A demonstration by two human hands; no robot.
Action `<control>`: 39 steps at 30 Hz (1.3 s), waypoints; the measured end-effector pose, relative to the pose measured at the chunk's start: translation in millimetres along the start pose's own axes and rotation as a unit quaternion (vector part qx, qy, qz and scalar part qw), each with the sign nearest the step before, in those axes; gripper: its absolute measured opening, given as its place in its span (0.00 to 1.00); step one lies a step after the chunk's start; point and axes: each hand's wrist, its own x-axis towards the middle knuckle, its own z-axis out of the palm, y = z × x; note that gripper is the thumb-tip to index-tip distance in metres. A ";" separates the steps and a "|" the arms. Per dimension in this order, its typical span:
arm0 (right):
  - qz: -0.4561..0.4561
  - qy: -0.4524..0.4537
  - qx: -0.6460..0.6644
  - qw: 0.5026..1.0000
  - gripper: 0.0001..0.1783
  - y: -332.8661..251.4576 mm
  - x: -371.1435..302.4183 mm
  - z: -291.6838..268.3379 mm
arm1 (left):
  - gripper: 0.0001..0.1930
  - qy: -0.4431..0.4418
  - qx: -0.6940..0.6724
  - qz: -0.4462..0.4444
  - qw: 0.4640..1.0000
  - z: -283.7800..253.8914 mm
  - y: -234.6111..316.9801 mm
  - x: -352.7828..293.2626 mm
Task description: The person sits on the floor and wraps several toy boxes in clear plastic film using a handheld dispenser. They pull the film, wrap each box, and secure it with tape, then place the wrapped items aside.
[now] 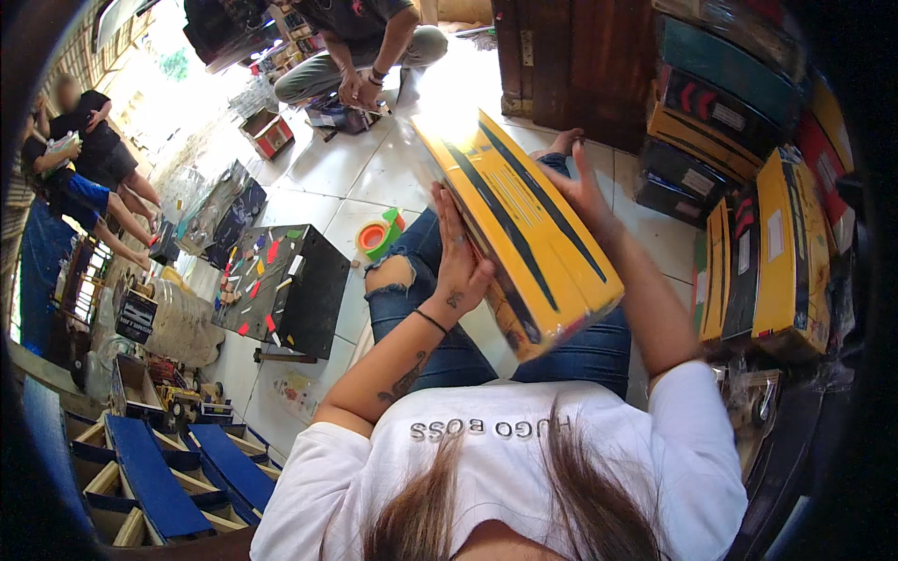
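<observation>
A long yellow box (524, 224) with dark curved stripes is held tilted above my lap, pressed between my two hands. Clear, shiny plastic shows around its near end. My left hand (458, 252) lies along the box's left side with its fingers stretched out and its thumb toward the near edge. Against the right side, toward the far end, rests my right hand (585, 192), with part of its fingers hidden behind the box. A tape roll (378, 237) in green and orange lies on the floor tiles just left of my knee.
A black box stool (285, 285) dotted with coloured tape scraps stands at left. Yellow and black wrapped boxes (781, 243) are stacked at right. Blue slatted wooden pieces (159, 472) fill the lower left. One person (360, 56) crouches ahead; others (89, 140) sit far left.
</observation>
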 end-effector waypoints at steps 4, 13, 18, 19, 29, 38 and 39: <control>0.031 0.059 -0.297 0.953 0.44 -18.6 48.5 11.9 | 0.57 -0.020 0.349 0.158 0.923 14.8 4.8 -10.0; 0.044 0.025 -0.352 0.935 0.30 101.1 94.3 11.4 | 0.48 -0.352 0.286 -0.077 0.888 54.1 62.4 -81.4; -0.126 -0.036 -0.554 0.823 0.25 113.5 85.6 17.1 | 0.33 -0.544 -0.216 -0.167 0.794 -31.6 135.8 -49.4; -0.186 0.017 -0.577 0.795 0.25 107.4 76.2 20.1 | 0.30 -0.567 -0.310 -0.134 0.751 -59.2 148.5 -36.8; 0.010 0.091 -0.467 0.879 0.32 141.7 37.4 -87.4 | 0.33 -0.136 -0.156 -0.306 0.929 -182.2 25.3 28.5; 0.011 0.335 0.172 0.926 0.36 180.8 -16.2 48.2 | 0.29 -0.219 -0.405 -0.500 0.734 -103.5 -48.4 -1.4; 0.046 0.430 0.087 0.897 0.34 179.2 -7.5 54.2 | 0.28 -0.155 -0.430 -0.605 0.652 -93.1 -43.2 -5.7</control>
